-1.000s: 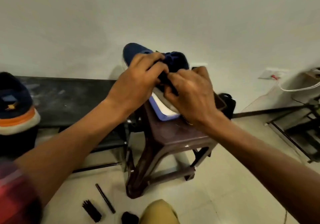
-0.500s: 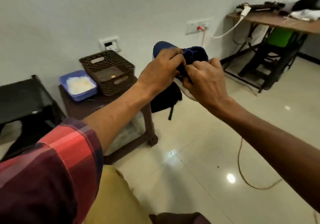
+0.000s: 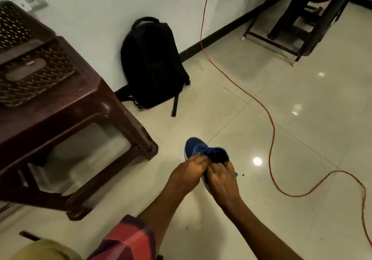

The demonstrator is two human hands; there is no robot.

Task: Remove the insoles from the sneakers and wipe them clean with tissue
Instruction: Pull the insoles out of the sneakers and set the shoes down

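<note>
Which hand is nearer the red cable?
Right. The right hand grips the sneaker on the side facing the red cable; the left hand grips it opposite, toward the stool.

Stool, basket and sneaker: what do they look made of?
Stool: probably moulded plastic, dark brown and glossy; the legs look rounded and in one piece with the top, and light glints on the edges.
Basket: likely brown plastic too, duller, with a moulded lattice of holes.
Sneaker: the blue upper seems to be soft matte fabric; blur hides the weave.
</note>
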